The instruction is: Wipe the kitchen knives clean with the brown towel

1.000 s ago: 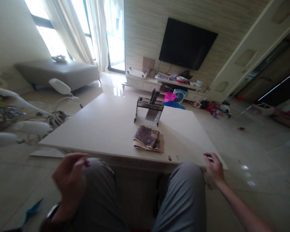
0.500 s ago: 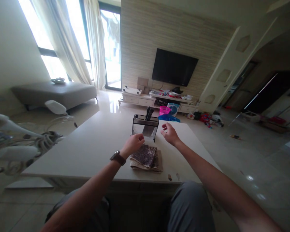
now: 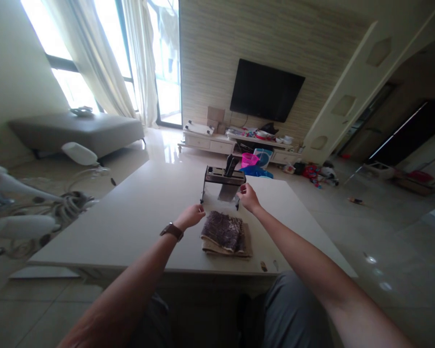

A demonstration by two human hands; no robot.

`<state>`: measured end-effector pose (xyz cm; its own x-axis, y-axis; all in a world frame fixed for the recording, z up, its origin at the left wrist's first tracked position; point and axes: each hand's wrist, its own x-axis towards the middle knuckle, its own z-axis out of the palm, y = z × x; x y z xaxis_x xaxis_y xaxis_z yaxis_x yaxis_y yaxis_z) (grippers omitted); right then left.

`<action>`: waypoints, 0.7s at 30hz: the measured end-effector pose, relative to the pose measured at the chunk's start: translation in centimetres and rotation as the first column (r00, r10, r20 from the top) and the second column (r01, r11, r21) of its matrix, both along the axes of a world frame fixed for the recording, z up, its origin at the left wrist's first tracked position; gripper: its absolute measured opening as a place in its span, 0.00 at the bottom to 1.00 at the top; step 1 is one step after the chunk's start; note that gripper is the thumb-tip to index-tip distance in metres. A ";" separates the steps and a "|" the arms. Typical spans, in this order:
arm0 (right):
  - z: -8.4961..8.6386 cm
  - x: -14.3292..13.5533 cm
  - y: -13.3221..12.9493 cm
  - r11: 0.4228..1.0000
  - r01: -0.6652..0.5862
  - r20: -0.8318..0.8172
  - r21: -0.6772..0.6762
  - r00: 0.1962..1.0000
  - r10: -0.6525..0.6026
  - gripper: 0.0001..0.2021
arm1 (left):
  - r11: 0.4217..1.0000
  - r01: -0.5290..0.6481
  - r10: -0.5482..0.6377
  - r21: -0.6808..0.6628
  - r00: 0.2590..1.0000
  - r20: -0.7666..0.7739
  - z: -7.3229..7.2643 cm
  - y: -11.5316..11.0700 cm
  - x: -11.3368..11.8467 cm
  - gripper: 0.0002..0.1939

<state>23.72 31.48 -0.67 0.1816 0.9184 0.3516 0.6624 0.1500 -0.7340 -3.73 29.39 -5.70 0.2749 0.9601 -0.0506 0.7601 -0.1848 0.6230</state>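
A knife holder [image 3: 224, 177] with clear sides and a dark top stands on the white table [image 3: 145, 227], a black-handled knife [image 3: 232, 165] upright in it. My right hand [image 3: 249, 197] is at the holder's right side, fingers bent around its edge. Just in front of the holder's left foot is my left hand [image 3: 193, 216], fingers curled together; whether they pinch anything is too small to tell. Between my forearms lies a folded patterned cloth [image 3: 223, 231] on a folded brown cloth [image 3: 248, 246].
Two small objects [image 3: 263, 266] lie at the table's near edge. Beyond the table are a pink basket [image 3: 249, 159], a blue item [image 3: 257, 172] and a low TV cabinet [image 3: 221, 146]. White equipment with hoses [image 3: 74, 205] stands at the left.
My right hand has moved left to the knife holder's side. My left hand has moved away from above the cloth, to its left. The view has shifted slightly.
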 end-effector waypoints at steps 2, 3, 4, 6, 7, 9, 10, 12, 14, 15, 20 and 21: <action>0.6 -0.1 0.2 0.998 0.008 -0.019 0.066 1.000 -0.007 0.12 | 1.000 0.021 -0.021 -0.001 1.000 0.010 0.1 -0.7 0.2 0.10; 1.4 -0.1 0.5 0.995 0.018 -0.027 0.100 1.000 -0.016 0.13 | 1.000 0.031 -0.031 0.003 0.999 0.013 0.2 -1.2 0.4 0.10; 2.4 -0.1 1.0 0.991 0.030 -0.029 0.129 0.999 -0.026 0.13 | 0.999 0.044 -0.044 0.010 0.999 0.017 0.3 -1.7 0.7 0.10; 5.0 -0.2 2.3 0.985 0.041 -0.002 0.170 0.999 -0.042 0.14 | 0.997 0.071 -0.072 0.032 0.997 0.022 0.8 -2.8 1.7 0.09; 6.4 -0.3 3.0 0.982 0.034 0.031 0.188 0.999 -0.041 0.15 | 0.995 0.084 -0.085 0.047 0.996 0.030 1.1 -3.4 2.4 0.09; 8.9 -0.8 4.6 0.980 0.005 0.116 0.201 0.993 -0.028 0.15 | 0.993 0.101 -0.103 0.063 0.994 0.038 1.6 -4.7 4.0 0.10; 10.0 -1.1 5.3 0.981 -0.007 0.161 0.195 0.987 -0.025 0.15 | 0.990 0.118 -0.121 0.077 0.992 0.033 1.9 -5.4 4.9 0.09; 11.7 -1.9 6.6 0.984 -0.016 0.251 0.178 0.968 -0.030 0.17 | 0.974 0.167 -0.164 0.150 0.986 -0.034 2.4 -6.7 6.4 0.08; 12.6 -2.9 7.6 0.994 -0.003 0.315 0.111 0.948 -0.032 0.19 | 0.960 0.231 -0.222 0.159 0.973 -0.071 2.6 -7.9 7.5 0.08; 12.8 -3.3 8.0 0.998 0.005 0.340 0.066 0.940 -0.028 0.19 | 0.955 0.255 -0.245 0.154 0.966 -0.078 2.7 -8.3 7.9 0.07; 12.6 -5.2 8.9 0.997 0.043 0.424 -0.058 0.906 -0.015 0.16 | 0.927 0.332 -0.322 0.176 0.943 -0.083 3.1 -9.2 8.8 0.07; 12.5 -5.4 8.9 0.997 0.055 0.441 -0.056 0.897 -0.025 0.15 | 0.926 0.335 -0.324 0.176 0.942 -0.088 3.2 -9.3 8.8 0.08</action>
<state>18.31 40.37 11.82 0.0595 0.9374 0.3433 0.9244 0.0780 -0.3734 5.12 20.12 -2.49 0.5794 0.8094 0.0955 0.6692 -0.5394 0.5112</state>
